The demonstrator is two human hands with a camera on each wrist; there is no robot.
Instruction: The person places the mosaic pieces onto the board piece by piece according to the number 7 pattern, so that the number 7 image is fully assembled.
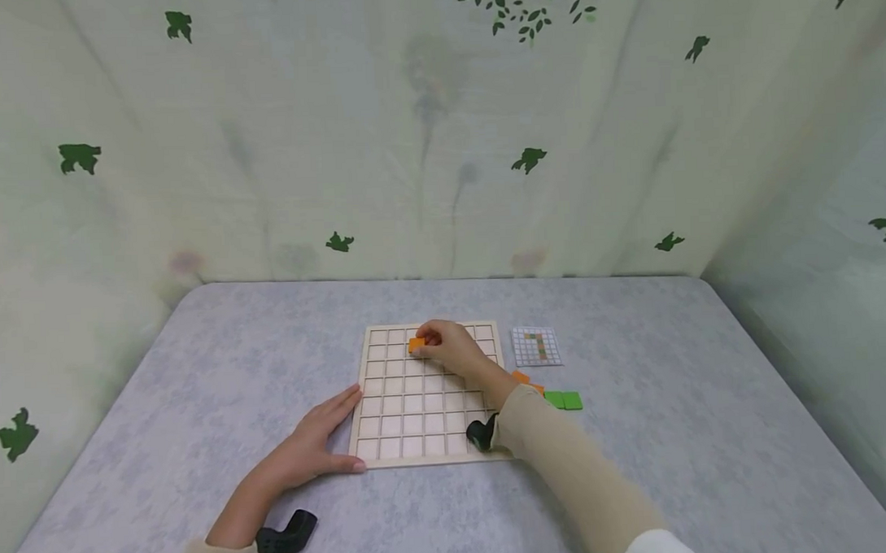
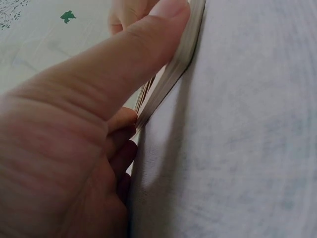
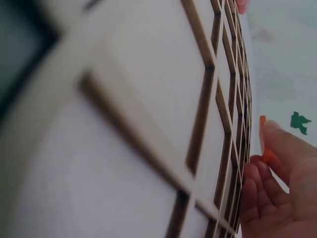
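A pale wooden grid board [image 1: 435, 461] lies flat on the table. Over its upper part, my right hand [image 1: 456, 353] pinches an orange square tile [image 1: 416, 344] between thumb and fingers, close above the cells. The right wrist view shows the tile [image 3: 262, 121] on edge at the thumb tip, partly hidden by the fingers. My left hand [image 1: 310, 444] rests against the board's left side, fingers straight along the edge and thumb near the lower left corner. In the left wrist view the thumb lies over the board's side [image 2: 173, 74].
Right of the board lie orange tiles [image 1: 520, 377] partly behind the right forearm, and two green tiles [image 1: 573, 400] side by side. Above them is a small printed pattern card [image 1: 550, 361]. A black wrist device [image 1: 287, 534] sits at the left wrist. A curtain with leaf prints [image 1: 530, 159] backs the table.
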